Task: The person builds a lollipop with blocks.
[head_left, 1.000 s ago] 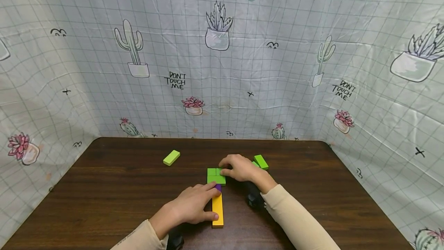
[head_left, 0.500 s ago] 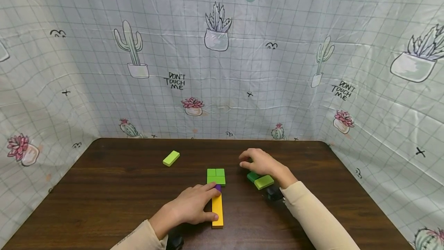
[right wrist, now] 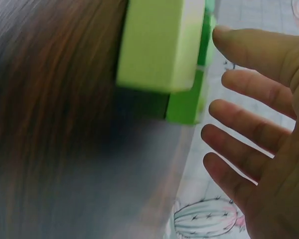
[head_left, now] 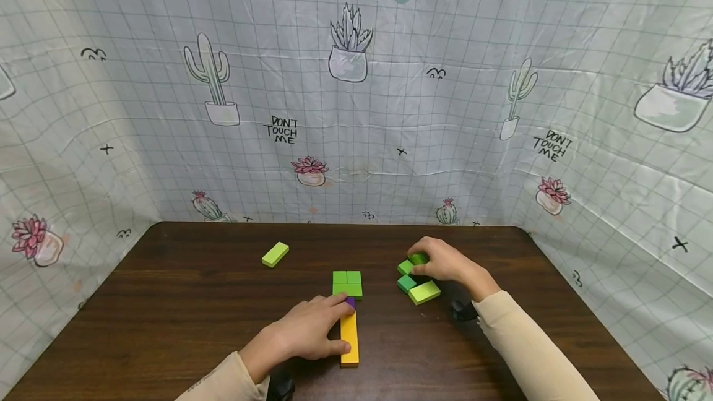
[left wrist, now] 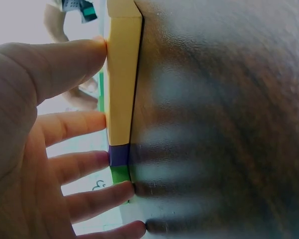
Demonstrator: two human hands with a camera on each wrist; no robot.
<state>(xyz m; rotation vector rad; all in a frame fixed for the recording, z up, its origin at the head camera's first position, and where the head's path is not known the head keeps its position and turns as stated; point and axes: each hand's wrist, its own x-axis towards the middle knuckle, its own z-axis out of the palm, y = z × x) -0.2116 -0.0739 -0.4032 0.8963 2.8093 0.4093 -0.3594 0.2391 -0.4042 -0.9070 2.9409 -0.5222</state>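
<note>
My left hand (head_left: 311, 328) rests its fingertips on a long yellow block (head_left: 349, 339) and a small purple block (head_left: 350, 302) at its far end. Beyond the purple block, several light green blocks (head_left: 348, 289) lie together in a square. In the left wrist view the left fingers (left wrist: 79, 167) are spread and fairly straight against the row. At the right, my right hand (head_left: 445, 263) reaches over a green block (head_left: 418, 258), partly covering it. The right wrist view shows its fingers (right wrist: 239, 117) loosely extended beside green blocks (right wrist: 187, 102), apparently without a grip.
Near the right hand lie a yellow-green block (head_left: 424, 293), a darker green block (head_left: 406, 283) and a small green block (head_left: 405, 267). Another yellow-green block (head_left: 275, 254) lies at the back left of the dark wooden table (head_left: 195, 302). A patterned curtain (head_left: 356, 110) surrounds the table.
My right hand has left the green square and moved right to the loose green blocks. The left hand keeps its place on the yellow and purple blocks.
</note>
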